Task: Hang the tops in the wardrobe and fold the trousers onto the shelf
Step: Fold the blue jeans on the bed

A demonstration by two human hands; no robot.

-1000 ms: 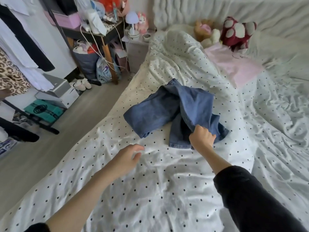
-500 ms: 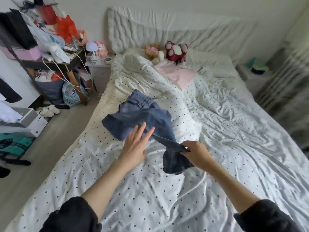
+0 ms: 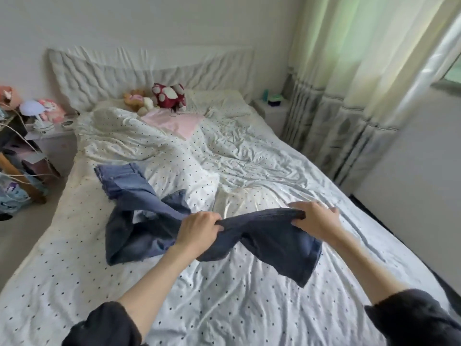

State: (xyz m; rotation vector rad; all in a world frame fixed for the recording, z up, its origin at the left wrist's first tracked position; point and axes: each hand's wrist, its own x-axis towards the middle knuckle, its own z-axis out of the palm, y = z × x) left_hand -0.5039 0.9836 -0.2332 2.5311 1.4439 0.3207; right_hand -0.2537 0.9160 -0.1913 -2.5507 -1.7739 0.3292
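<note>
Jeans: spread crumpled across the lower centre of the frame, on the dotted duvet; one end is lifted off the bedding.
Left hand: clenched around a bunched part of the denim, centre of the frame.
Right hand: the raised edge is pinched, right of centre.
Plush toys: seen by the headboard, upper centre.
Curtain: hung at upper right.

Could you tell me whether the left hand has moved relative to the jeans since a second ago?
Yes. The left hand left the dotted duvet and now grips the jeans, near the right hand.
</note>
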